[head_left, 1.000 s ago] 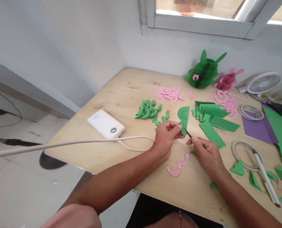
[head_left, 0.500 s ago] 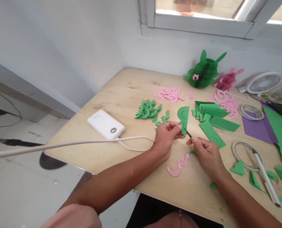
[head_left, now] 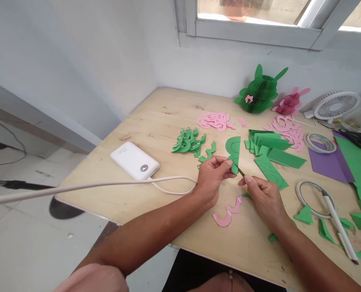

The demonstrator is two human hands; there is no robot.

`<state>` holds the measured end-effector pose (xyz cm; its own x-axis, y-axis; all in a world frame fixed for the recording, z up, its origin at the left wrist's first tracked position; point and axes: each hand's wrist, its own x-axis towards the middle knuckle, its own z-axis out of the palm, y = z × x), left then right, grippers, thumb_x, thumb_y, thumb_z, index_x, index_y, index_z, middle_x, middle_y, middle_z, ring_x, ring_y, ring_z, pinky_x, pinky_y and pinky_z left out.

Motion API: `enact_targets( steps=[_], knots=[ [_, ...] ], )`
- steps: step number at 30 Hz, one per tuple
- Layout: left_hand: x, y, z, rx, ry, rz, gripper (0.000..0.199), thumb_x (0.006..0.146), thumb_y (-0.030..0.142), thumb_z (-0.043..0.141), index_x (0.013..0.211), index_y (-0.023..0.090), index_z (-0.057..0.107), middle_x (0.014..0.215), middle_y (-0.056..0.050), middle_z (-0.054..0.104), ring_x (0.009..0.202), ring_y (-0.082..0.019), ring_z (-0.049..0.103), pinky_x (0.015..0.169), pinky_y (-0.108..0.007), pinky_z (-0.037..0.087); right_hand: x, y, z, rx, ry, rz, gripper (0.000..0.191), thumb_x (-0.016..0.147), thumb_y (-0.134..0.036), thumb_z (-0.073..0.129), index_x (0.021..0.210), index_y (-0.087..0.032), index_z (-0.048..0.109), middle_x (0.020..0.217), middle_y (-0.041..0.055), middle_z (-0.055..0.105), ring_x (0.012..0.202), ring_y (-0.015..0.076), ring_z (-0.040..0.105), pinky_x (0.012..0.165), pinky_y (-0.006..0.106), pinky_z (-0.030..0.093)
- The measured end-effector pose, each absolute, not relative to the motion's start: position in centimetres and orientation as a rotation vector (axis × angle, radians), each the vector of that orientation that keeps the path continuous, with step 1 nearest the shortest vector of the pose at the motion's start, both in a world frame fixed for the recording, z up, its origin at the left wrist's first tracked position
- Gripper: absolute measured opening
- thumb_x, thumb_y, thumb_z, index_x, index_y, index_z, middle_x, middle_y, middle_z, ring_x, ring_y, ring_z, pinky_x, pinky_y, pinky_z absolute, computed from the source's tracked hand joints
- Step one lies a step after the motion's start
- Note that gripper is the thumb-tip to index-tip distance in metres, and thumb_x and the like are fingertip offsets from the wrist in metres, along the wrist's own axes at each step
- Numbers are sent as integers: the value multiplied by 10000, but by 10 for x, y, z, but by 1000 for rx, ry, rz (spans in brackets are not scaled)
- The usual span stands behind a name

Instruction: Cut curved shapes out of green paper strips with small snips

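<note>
My left hand (head_left: pixel 214 175) pinches the lower end of a folded-looking green paper piece (head_left: pixel 234 147), which has a scalloped left edge and drawn curved lines. Closed around what look like slim scissors (head_left: pixel 241 172), my right hand (head_left: pixel 264 198) keeps their dark blades at the paper's lower right edge; the handles are hidden in the fingers. A pink wavy paper strip (head_left: pixel 223 217) lies just below the hands. Left of the paper is a pile of green wavy cut-outs (head_left: pixel 186 142). To its right lie stacked green strips (head_left: pixel 271 142) and one marked green strip (head_left: pixel 271 172).
A white power bank (head_left: pixel 134 160) with a cable (head_left: pixel 85 185) lies left. Pink cut-outs (head_left: pixel 215 121), a green paper figure (head_left: pixel 259 93), a pink figure (head_left: pixel 290 102) and a fan (head_left: pixel 335 106) stand behind. Tape rolls (head_left: pixel 320 144), a white pen-like cutter (head_left: pixel 340 227) and green scraps (head_left: pixel 304 215) lie right.
The view has shifted very slightly. Both hands, the green paper and the scissors keep almost the same position.
</note>
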<state>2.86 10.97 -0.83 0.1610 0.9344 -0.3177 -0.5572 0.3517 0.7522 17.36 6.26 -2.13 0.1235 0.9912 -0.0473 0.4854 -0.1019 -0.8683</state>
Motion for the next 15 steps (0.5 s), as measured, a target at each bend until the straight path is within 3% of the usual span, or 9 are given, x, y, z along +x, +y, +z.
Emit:
enact_targets(
  steps=[15],
  knots=[
    [28,111,-6,536,887,1149,225,630,270,789,697,140,619,654,-3,638,609,-107,595,664,-269,509,172,63,-18,-1690,-1442,923,522,875,-584,461,669,-165,694,483,-47,302,445,114,284,430,254,228]
  ],
)
